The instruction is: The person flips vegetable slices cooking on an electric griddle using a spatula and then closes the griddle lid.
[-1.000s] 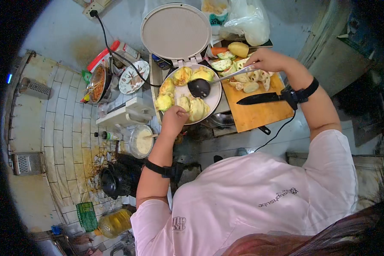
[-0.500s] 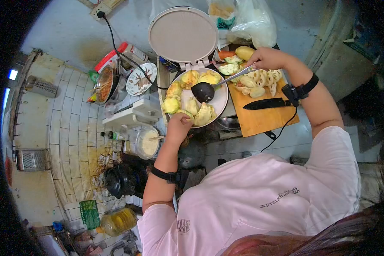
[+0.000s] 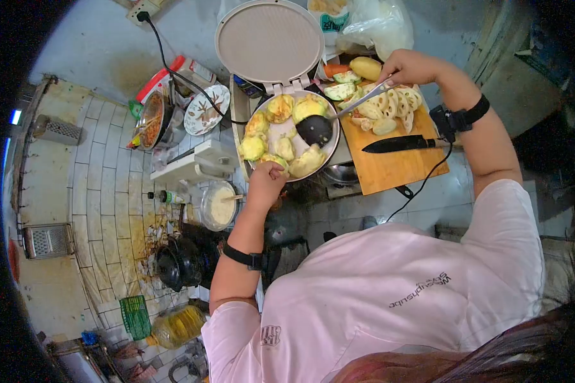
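My right hand (image 3: 406,69) grips the grey handle of a black ladle (image 3: 314,130). The ladle's bowl rests at the right inside of a round electric griddle (image 3: 278,135) with its lid (image 3: 269,39) raised. Several yellow battered slices (image 3: 253,148) lie around the pan, some browned, and the ladle is close to a large slice (image 3: 308,108) at the upper right. At the pan's near rim, my left hand (image 3: 267,182) has its fingers closed beside a yellow piece. What is between those fingertips, if anything, is hidden.
A wooden cutting board (image 3: 380,172) carries a black knife (image 3: 399,144), lotus root slices (image 3: 396,102) and other cut vegetables. Left of the griddle are a bowl of batter (image 3: 218,207), a patterned plate (image 3: 206,110) and a black power cord (image 3: 179,76). A black pot (image 3: 172,265) sits lower left.
The ladle has shifted right within the pan, baring more of the pan's middle. My left hand stays at the near rim. The whole view has shifted slightly, moving the griddle upward.
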A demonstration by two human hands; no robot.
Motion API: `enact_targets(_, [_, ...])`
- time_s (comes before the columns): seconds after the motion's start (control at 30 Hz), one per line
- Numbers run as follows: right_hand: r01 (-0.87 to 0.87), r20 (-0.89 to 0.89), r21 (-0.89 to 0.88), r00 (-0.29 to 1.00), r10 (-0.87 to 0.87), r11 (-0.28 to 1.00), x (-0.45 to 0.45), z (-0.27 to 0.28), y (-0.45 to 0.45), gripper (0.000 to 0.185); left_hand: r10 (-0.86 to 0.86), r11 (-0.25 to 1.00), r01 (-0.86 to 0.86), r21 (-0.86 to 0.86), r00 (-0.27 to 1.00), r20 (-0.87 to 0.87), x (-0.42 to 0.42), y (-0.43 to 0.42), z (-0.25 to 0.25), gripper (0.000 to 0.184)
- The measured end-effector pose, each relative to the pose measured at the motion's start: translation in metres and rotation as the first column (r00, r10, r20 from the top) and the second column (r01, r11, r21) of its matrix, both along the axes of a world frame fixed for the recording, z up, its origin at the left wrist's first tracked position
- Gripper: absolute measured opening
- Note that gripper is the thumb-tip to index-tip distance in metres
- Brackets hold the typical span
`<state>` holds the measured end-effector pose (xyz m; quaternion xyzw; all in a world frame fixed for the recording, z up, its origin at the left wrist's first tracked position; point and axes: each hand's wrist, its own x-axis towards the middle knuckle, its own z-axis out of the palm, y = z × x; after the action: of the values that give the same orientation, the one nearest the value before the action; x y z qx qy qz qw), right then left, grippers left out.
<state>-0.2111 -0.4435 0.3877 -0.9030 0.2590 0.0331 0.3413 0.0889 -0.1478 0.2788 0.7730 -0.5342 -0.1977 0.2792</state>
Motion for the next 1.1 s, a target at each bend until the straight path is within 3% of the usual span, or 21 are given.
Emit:
enact_targets(0.33, [0.017,0.079,-0.152,0.997,-0.005,0.988,0.007,0.006,-0.008,0.019,0.000,1.000,0.001,-0.031,1.000,0.030,-0.001,-0.003,-0.006,0.020])
enact_targets(0.67, [-0.011,0.023,0.166,1.000,0.008,0.986,0.005,-0.026,0.001,0.020,0.058,0.994,-0.067,0.083,0.994,0.097,-0.020,-0.008,0.013,0.017])
enact_targets(0.73, [0.028,0.031,0.221,0.999,-0.035,0.975,0.000,-0.039,0.004,0.020,-0.035,0.999,0.029,0.028,0.973,0.230,-0.019,-0.009,0.005,0.019])
enact_targets(0.87, [0.049,0.101,0.324,0.991,-0.086,0.945,-0.009,-0.062,0.009,0.020,-0.060,0.998,0.059,0.009,0.989,0.136,-0.026,-0.015,0.000,0.022])
enact_targets(0.93, [0.054,0.151,0.391,0.981,-0.122,0.919,-0.015,-0.069,0.007,0.020,-0.157,0.987,0.162,-0.011,0.968,0.198,-0.027,-0.018,-0.001,0.023])
enact_targets(1.03, [0.057,0.171,0.370,0.977,-0.128,0.927,-0.022,-0.058,0.013,0.021,-0.187,0.982,0.170,0.086,0.942,0.279,-0.040,-0.029,0.007,0.026])
enact_targets(1.1, [0.068,0.194,0.373,0.969,-0.150,0.925,-0.027,-0.054,0.012,0.021,-0.194,0.981,0.191,0.038,0.946,0.260,-0.046,-0.036,0.004,0.028])
